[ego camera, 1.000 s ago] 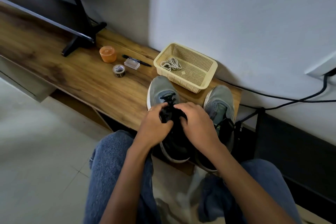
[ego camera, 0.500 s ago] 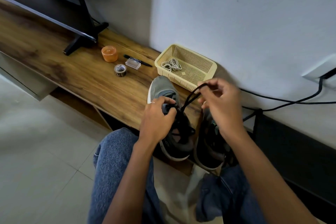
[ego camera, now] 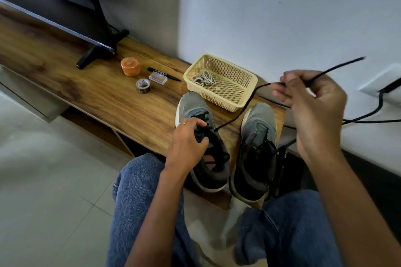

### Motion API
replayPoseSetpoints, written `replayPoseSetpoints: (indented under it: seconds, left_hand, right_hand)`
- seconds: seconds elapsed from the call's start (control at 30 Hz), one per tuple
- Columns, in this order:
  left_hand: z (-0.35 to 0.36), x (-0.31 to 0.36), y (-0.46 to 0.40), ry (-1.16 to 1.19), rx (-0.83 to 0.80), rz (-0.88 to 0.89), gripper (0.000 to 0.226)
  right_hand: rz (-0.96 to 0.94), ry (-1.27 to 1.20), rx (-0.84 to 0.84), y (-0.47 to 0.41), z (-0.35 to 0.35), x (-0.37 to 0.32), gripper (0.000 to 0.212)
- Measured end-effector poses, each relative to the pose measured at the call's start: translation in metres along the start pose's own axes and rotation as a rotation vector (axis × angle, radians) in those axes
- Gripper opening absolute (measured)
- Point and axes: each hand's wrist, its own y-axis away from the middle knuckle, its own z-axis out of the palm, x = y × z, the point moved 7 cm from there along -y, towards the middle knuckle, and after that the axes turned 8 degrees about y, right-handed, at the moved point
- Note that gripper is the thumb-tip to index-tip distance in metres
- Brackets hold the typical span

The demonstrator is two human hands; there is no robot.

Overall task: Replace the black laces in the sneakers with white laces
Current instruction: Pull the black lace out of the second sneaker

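From the head camera we look down on a wooden shelf that runs along the wall, with our denim-clad knees below its near edge. Two grey sneakers stand side by side at the shelf's near right corner, toes toward the wall. Our left hand rests on the left sneaker, its fingers curled into the lacing area and pressing down on the tongue; a ring shows on one finger. Our right hand is raised above the right sneaker, thumb and fingers pinching the black lace. That lace rises taut from an eyelet on the left sneaker's right side, crosses the gap between the shoes, passes through the pinch, and its free end sticks out to the upper right. The right sneaker has its black lacing threaded.

Just behind the toes, touching or nearly touching them, sits a cream plastic basket against the wall; the white laces lie coiled in its left part. The taut black lace passes in front of the basket's right corner. Farther left along the shelf are a tape roll, a small clear box, a black marker partly behind that box, and an orange cup. A black screen stand occupies the far left. Dark cables trail past the shelf's right edge.
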Motion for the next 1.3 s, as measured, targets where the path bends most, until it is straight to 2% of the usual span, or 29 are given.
replayPoseSetpoints:
  seconds: [0.13, 0.17, 0.27, 0.3, 0.37, 0.43, 0.5, 0.57, 0.7, 0.9, 0.97, 1.07, 1.13, 1.2, 1.3]
  left_hand:
    - [-0.005, 0.000, -0.001, 0.026, 0.078, -0.041, 0.011]
    - [-0.007, 0.000, -0.001, 0.031, 0.097, -0.052, 0.008]
    - [-0.012, 0.002, -0.001, 0.031, 0.132, -0.074, 0.006]
    - [-0.012, 0.004, -0.001, 0.017, 0.137, -0.076, 0.007]
    - [-0.012, 0.007, -0.001, -0.032, 0.142, -0.074, 0.007]
    - [-0.011, 0.009, -0.002, -0.070, 0.141, -0.070, 0.009]
    - [-0.009, 0.007, -0.003, -0.084, 0.135, -0.086, 0.011]
    - [-0.007, 0.005, -0.004, -0.083, 0.127, -0.096, 0.012]
    - [-0.006, 0.002, -0.005, -0.037, 0.124, -0.096, 0.010]
    - [-0.002, -0.004, -0.005, 0.085, 0.142, -0.144, 0.013]
    - [-0.002, -0.013, -0.006, 0.153, 0.180, -0.226, 0.018]
    - [0.000, -0.031, -0.005, 0.425, 0.251, -0.419, 0.025]
    - [0.000, -0.031, -0.004, 0.493, 0.280, -0.451, 0.021]
    - [-0.004, -0.019, -0.004, 0.403, 0.284, -0.351, 0.011]
    - [-0.003, 0.009, -0.003, 0.163, 0.157, -0.039, 0.009]
  right_hand:
    - [0.188, 0.292, -0.273, 0.009, 0.027, 0.043, 0.016]
    - [0.201, 0.361, -0.310, 0.012, 0.032, 0.051, 0.024]
    - [0.278, 0.540, -0.422, 0.021, 0.045, 0.071, 0.067]
    - [0.302, 0.566, -0.459, 0.025, 0.050, 0.075, 0.077]
    - [0.242, 0.629, -0.476, 0.031, 0.057, 0.078, 0.082]
    - [0.059, 0.749, -0.455, 0.035, 0.066, 0.074, 0.072]
    - [-0.080, 0.837, -0.488, 0.041, 0.080, 0.077, 0.047]
    - [-0.127, 0.933, -0.537, 0.047, 0.091, 0.086, 0.030]
    - [-0.166, 1.018, -0.468, 0.050, 0.097, 0.096, 0.022]
    - [-0.127, 0.917, -0.360, 0.049, 0.093, 0.102, 0.013]
    - [-0.072, 0.850, -0.321, 0.049, 0.089, 0.105, 0.013]
    - [0.009, 0.778, -0.264, 0.049, 0.081, 0.109, 0.010]
    - [0.033, 0.753, -0.256, 0.048, 0.079, 0.110, 0.009]
    - [0.038, 0.752, -0.267, 0.047, 0.080, 0.111, 0.009]
    - [0.032, 0.764, -0.283, 0.044, 0.079, 0.112, 0.012]
